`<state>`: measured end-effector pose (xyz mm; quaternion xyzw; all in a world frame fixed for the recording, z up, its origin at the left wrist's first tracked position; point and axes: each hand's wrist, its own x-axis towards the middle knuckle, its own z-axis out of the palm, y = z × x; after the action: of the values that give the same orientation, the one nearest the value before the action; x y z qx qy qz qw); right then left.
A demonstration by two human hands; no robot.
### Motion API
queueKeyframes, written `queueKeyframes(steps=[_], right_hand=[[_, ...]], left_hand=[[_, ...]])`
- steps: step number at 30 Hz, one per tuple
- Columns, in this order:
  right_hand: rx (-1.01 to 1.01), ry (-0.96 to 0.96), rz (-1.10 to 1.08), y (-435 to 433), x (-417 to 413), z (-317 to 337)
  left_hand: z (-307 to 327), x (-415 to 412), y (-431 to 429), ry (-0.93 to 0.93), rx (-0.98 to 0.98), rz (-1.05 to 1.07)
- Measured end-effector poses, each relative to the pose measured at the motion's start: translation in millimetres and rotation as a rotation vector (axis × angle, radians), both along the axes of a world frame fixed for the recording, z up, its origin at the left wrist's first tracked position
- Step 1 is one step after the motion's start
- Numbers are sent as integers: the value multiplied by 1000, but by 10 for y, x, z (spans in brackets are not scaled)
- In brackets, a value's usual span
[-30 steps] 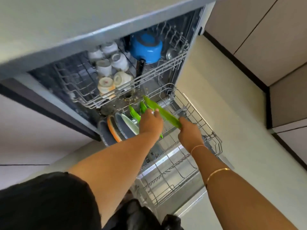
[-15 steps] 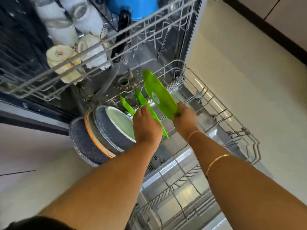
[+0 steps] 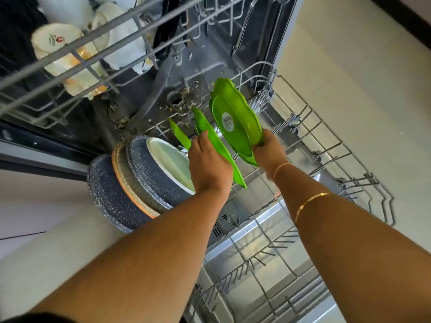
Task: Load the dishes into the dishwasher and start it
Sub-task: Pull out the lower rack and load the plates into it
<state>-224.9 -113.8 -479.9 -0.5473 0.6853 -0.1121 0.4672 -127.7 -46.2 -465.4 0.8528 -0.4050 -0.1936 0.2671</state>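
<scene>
My right hand (image 3: pixel 268 153) grips a stickered green plate (image 3: pixel 235 117) over the lower rack (image 3: pixel 331 145); my left hand (image 3: pixel 208 166) holds a second green plate (image 3: pixel 220 148) on edge.

A pale cream floor (image 3: pixel 349 78) runs out to the right of the open dishwasher (image 3: pixel 233 54), as far as a dark skirting strip (image 3: pixel 417 3) in the top corner. To the left of the machine there is a white panel (image 3: pixel 35 194), with a thin dark line (image 3: pixel 23 235) across it lower down. A slim gold bangle (image 3: pixel 311 201) and a pink thread (image 3: pixel 281 169) circle one forearm. A patch of black sleeve (image 3: pixel 23 319) shows at the bottom left.
</scene>
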Motion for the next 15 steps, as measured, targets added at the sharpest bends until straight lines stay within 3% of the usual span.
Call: queueKeyframes(steps=[15], right_hand=[[98,335,148,0,-63,-280]], left_hand=[[-183,-2,14,-14,15,-60]])
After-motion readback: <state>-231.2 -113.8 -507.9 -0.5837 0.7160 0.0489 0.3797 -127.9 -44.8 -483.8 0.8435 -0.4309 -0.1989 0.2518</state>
